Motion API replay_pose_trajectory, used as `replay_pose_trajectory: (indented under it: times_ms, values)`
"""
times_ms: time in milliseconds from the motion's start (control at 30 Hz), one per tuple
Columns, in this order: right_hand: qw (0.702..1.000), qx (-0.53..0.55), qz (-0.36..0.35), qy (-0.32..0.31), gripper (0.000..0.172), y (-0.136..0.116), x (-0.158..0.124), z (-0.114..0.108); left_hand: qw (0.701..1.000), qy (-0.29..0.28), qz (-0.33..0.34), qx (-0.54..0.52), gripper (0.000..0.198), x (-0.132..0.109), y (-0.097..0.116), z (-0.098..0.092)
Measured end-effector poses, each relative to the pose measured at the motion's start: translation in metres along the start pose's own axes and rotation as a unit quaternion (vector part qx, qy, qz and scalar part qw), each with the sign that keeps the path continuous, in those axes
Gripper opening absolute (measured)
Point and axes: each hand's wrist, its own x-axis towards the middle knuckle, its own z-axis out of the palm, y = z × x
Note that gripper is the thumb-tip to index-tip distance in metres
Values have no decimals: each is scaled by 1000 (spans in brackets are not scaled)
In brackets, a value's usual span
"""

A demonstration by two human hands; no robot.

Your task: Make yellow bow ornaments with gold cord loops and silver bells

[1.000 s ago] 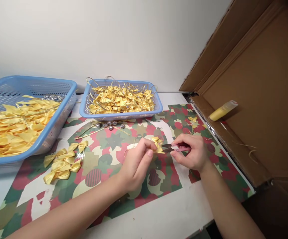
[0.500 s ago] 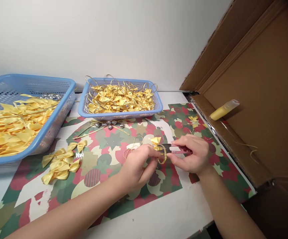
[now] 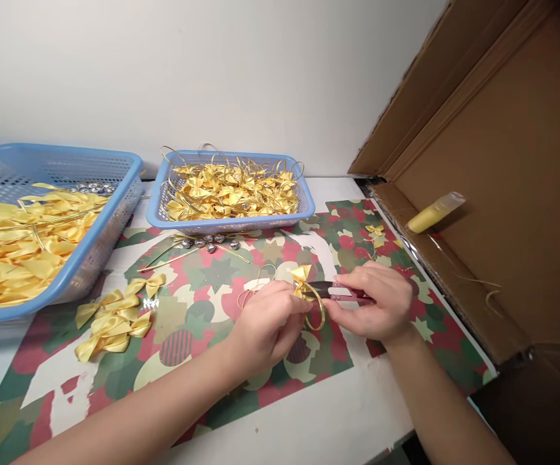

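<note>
My left hand (image 3: 272, 320) pinches a yellow ribbon bow (image 3: 301, 274) between thumb and fingers. From the bow hangs a loop of gold cord (image 3: 321, 315). My right hand (image 3: 379, 301) is closed around a pair of thread snips (image 3: 350, 292) with dark blades and a pinkish handle. The blades point left, and their tips meet the bow at the cord. Part of the bow's knot is hidden behind my left fingers. Close behind my left hand, a thin loose cord (image 3: 259, 284) lies on the table covering.
At left stands a blue basket (image 3: 132, 169) of yellow bows; behind is a smaller blue basket (image 3: 231, 224) of corded bows. Several silver bells (image 3: 210, 247) and gold cords lie before it. Loose bows (image 3: 115, 323) sit left. Cardboard (image 3: 502, 181) with a yellow tube (image 3: 435, 213) borders the right.
The snips' blades have come further left, right against the bow. The cord loop has swung a little lower. The whole view has shifted slightly.
</note>
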Motion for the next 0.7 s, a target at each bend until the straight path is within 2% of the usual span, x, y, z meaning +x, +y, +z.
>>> replay_pose_trajectory:
  times_ms: [233,467,700]
  values:
    - [1000,-8,3,-4,18,-6,1,2,999,18,15,45,24,0,1,1]
    - [988,58,138,-31,15,-15,1,6,993,35,29,106,25,2,0,0]
    - [995,12,101,-8,14,-14,-2,7,991,36,23,129,24,1,0,-1]
